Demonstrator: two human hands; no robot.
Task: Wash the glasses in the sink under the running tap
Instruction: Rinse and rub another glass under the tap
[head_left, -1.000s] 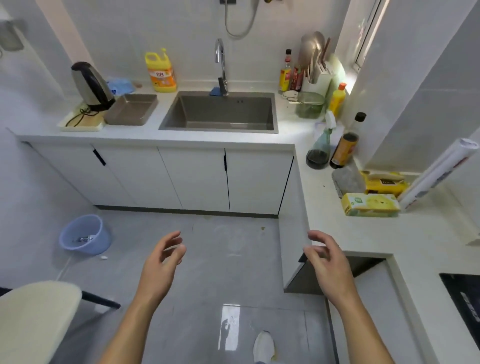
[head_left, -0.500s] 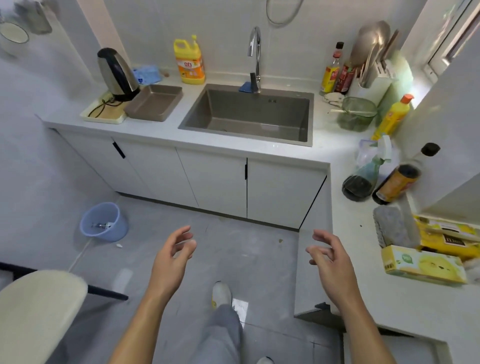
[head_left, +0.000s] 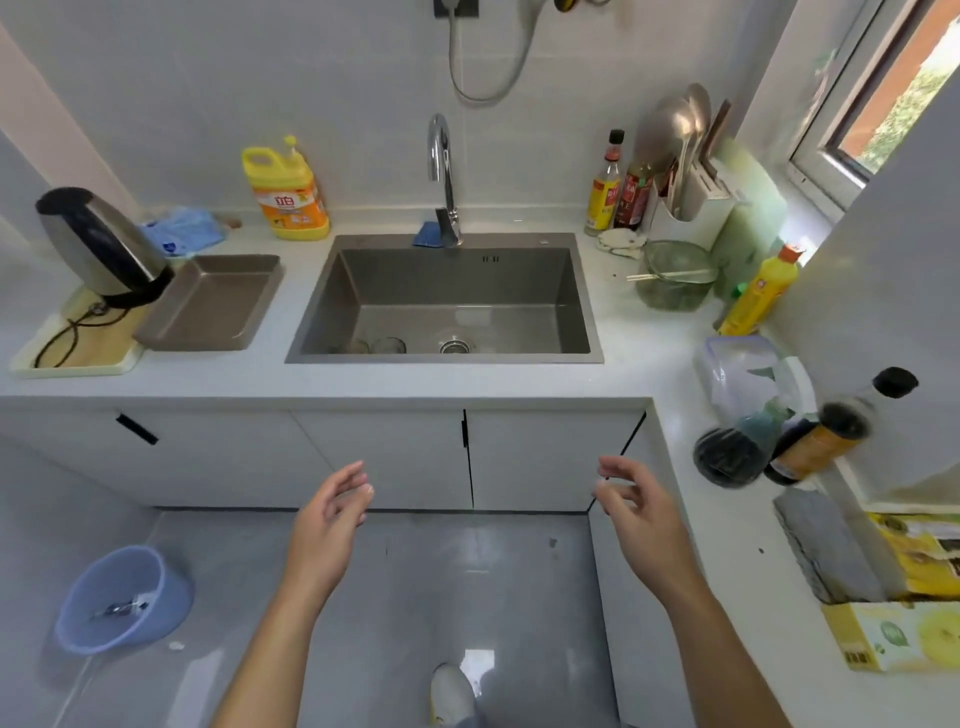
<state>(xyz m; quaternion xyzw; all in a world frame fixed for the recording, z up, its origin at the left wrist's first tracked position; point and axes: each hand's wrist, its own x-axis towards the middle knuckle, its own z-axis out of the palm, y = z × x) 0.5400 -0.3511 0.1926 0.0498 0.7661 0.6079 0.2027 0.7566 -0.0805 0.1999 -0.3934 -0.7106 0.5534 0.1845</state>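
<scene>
Head view. My left hand (head_left: 332, 514) and right hand (head_left: 636, 514) raised over floor (head_left: 415, 571), short of table (head_left: 208, 379), touching nothing. Fingers (head_left: 353, 475) of both loosely spread, holding nothing; likely readied for reach.

Glasses (head_left: 387, 344), seemingly two, sit at near-left of sink (head_left: 447, 358) bottom, beside drain (head_left: 456, 345), not under tap (head_left: 441, 171) spout; probably parked there awaiting wash. No water stream visible.

Yellow detergent bottle (head_left: 285, 192) stands by back wall, left of tap, handy for washing.

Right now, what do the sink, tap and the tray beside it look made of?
Sink: likely brushed stainless steel, dull grey with a soft sheen.
Tap: polished chrome-like metal, mirror highlights.
Tray: seemingly the same matte grey metal, though a coating is possible.
</scene>
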